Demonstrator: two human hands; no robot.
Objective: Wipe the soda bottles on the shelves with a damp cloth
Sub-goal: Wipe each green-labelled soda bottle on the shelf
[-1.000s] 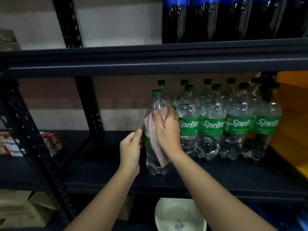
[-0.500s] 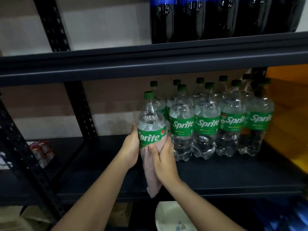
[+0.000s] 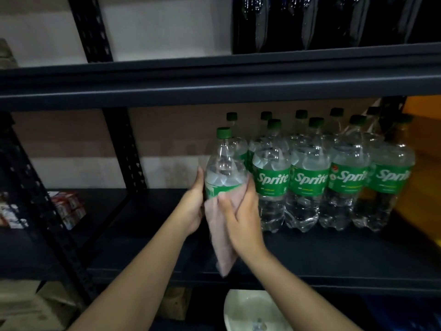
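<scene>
A clear Sprite bottle (image 3: 223,168) with a green cap and green label stands at the left end of a group of Sprite bottles (image 3: 310,177) on the dark middle shelf (image 3: 334,254). My left hand (image 3: 194,206) grips its left side at label height. My right hand (image 3: 238,213) presses a pale pink cloth (image 3: 220,237) against the bottle's front lower half. The cloth hangs down past the shelf's front edge and hides the bottle's base.
Dark cola bottles (image 3: 310,22) stand on the upper shelf (image 3: 214,77). A perforated black upright (image 3: 124,149) rises left of the bottles. Red and white small boxes (image 3: 66,206) sit at the far left. A white bowl (image 3: 253,311) lies below the shelf.
The bottle has turned so its label faces away. My right hand with the cloth moved from the upper bottle down to its lower half. My left hand went from beside the bottle to gripping it.
</scene>
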